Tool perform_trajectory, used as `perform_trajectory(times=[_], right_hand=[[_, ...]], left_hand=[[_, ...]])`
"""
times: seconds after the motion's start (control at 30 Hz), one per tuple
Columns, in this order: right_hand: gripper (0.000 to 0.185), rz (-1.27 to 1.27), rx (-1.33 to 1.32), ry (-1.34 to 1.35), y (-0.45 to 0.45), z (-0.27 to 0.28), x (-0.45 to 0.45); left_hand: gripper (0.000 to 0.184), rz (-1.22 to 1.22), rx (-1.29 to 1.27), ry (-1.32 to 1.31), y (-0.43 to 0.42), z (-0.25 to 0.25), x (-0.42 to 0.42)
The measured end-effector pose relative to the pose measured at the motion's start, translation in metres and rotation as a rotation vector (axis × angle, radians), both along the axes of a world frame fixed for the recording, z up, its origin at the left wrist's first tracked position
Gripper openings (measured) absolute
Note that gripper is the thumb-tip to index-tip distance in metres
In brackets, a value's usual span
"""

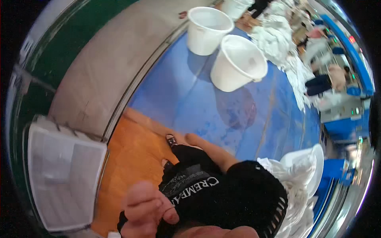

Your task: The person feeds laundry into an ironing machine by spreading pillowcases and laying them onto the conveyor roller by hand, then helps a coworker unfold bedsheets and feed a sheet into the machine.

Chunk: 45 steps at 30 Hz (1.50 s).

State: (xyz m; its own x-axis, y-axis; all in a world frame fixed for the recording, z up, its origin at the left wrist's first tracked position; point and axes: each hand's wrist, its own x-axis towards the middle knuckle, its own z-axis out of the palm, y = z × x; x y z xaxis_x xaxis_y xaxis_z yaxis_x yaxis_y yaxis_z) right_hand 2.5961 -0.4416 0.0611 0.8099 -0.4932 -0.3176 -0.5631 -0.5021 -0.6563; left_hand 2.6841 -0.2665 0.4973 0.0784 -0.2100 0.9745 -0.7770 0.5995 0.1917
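My left hand [147, 210] is raised close to the camera at the bottom, slightly blurred. Its fingers are curled and pressed together, and nothing shows in them. My right arm comes out of a black sleeve, and my right hand [193, 139] hangs low beside my leg, its fingers not distinguishable. I wear a black shirt [238, 198] with pale lettering, and dark sandals [171, 140]. Nearest to my left hand is a white rectangular tub [67, 178] on the left.
Two white buckets [208, 29] [234, 67] stand on the blue floor [170, 87], beside a wet patch. White cloth [274, 39] lies heaped at the upper right, near people and machines. Another white bucket [317, 166] holds white cloth at the right. The floor under my feet is orange [131, 158].
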Motion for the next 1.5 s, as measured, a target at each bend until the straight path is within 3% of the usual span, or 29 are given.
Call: perform_trajectory(times=[0.03,0.07,0.1,0.13,0.17,0.23,0.27,0.3,0.37,0.43,0.47,0.53,0.57,0.63,0.7,0.77,0.87,0.93,1.0,1.03,1.1,1.2,1.23,1.27,1.3,1.33,1.4,1.47,1.5], right_hand=[[0.027,-0.151,0.02,0.272,-0.021,-0.006,-0.033],[0.027,-0.318,-0.085,0.186,-0.036,-0.037,-0.079],[0.027,-0.462,-0.025,0.321,-0.053,-0.035,-0.113],[0.025,-0.486,-0.124,0.368,-0.06,-0.056,-0.154],[0.026,-0.899,0.068,0.263,-0.058,-0.049,-0.187],[0.027,-0.927,0.057,0.299,-0.058,-0.091,-0.26],[0.021,-1.16,0.401,0.179,-0.054,-0.11,-0.289],[0.021,-0.457,-0.215,0.398,-0.045,-0.139,-0.321],[0.031,-0.522,-0.603,0.291,-0.014,-0.139,-0.363],[0.022,0.086,0.027,0.695,-0.045,-0.131,-0.374],[0.022,0.083,0.043,0.691,-0.056,-0.11,-0.382],[0.023,-1.045,0.457,0.007,-0.085,-0.036,-0.408],[0.023,-1.045,0.457,0.013,-0.104,-0.057,-0.431],[0.024,-1.319,1.076,-0.135,-0.147,-0.102,-0.47],[0.021,-1.506,1.02,-0.27,-0.197,-0.096,-0.497],[0.019,-1.814,0.713,-0.624,-0.283,-0.091,-0.53],[0.019,-1.947,0.687,-0.745,-0.362,-0.1,-0.586],[0.022,-1.085,0.297,0.213,-0.379,-0.092,-0.62],[0.031,-1.481,0.628,-0.091,-0.357,-0.109,-0.624],[0.033,-1.054,0.561,0.317,-0.35,-0.144,-0.645],[0.036,-0.778,0.087,-0.026,-0.308,-0.168,-0.692],[0.035,-1.115,0.277,0.162,-0.291,-0.226,-0.724],[0.035,-1.106,0.272,0.15,-0.314,-0.2,-0.719],[0.033,-0.945,-0.158,0.178,-0.344,-0.199,-0.728],[0.031,-0.76,-0.579,0.197,-0.313,-0.338,-0.791],[0.031,-0.755,-0.581,0.198,-0.355,-0.238,-0.779],[0.03,-0.81,-0.487,0.207,-0.396,-0.187,-0.801],[0.029,-0.864,-0.393,0.216,-0.458,-0.162,-0.825],[0.028,-0.885,-0.354,0.213,-0.51,-0.165,-0.841]], left_hand=[[0.043,-0.042,-0.175,0.063,-0.037,-0.004,-0.008],[0.034,-0.085,-0.346,0.135,-0.068,-0.007,-0.021],[0.044,-0.094,-0.064,0.229,-0.074,-0.007,-0.039],[0.041,-0.179,0.104,-0.014,-0.097,-0.005,-0.04],[0.039,-0.26,0.263,-0.263,-0.122,-0.003,-0.04],[0.025,-0.491,0.3,-0.268,-0.19,-0.056,-0.068],[0.034,-0.474,0.406,-0.266,-0.232,-0.075,-0.088],[0.044,-0.448,0.507,-0.258,-0.275,-0.094,-0.11],[0.045,-0.507,0.748,-0.099,-0.347,-0.145,-0.156],[0.047,-0.544,1.031,0.057,-0.394,-0.182,-0.19],[0.046,-0.539,1.196,-0.02,-0.413,-0.196,-0.206],[0.046,-0.533,1.361,-0.096,-0.449,-0.223,-0.236],[0.045,-0.559,1.44,-0.203,-0.467,-0.237,-0.248],[0.043,-0.587,1.518,-0.309,-0.501,-0.274,-0.264],[0.041,-0.582,1.647,-0.54,-0.54,-0.318,-0.269],[0.041,-0.582,1.706,-0.585,-0.604,-0.346,-0.286],[0.041,-0.51,1.956,-0.602,-0.696,-0.366,-0.334],[0.04,-0.474,1.72,-0.543,-0.703,-0.467,-0.323],[0.04,-0.101,1.99,-0.512,-0.716,-0.477,-0.339],[0.041,-0.082,1.955,-0.382,-0.72,-0.486,-0.34],[0.042,-0.074,1.905,-0.225,-0.725,-0.504,-0.355],[0.042,0.009,2.071,-0.168,-0.73,-0.536,-0.364],[0.042,0.055,2.066,-0.173,-0.747,-0.559,-0.366],[0.041,0.103,2.064,-0.145,-0.78,-0.572,-0.366],[0.04,0.15,2.061,-0.116,-0.811,-0.585,-0.369],[0.04,0.151,2.061,-0.109,-0.839,-0.62,-0.369],[0.035,-0.034,2.145,-0.267,-0.797,-0.679,-0.348],[0.03,-0.174,2.171,-0.247,-0.811,-0.651,-0.359],[0.033,0.034,2.231,-0.275,-0.815,-0.596,-0.376]])
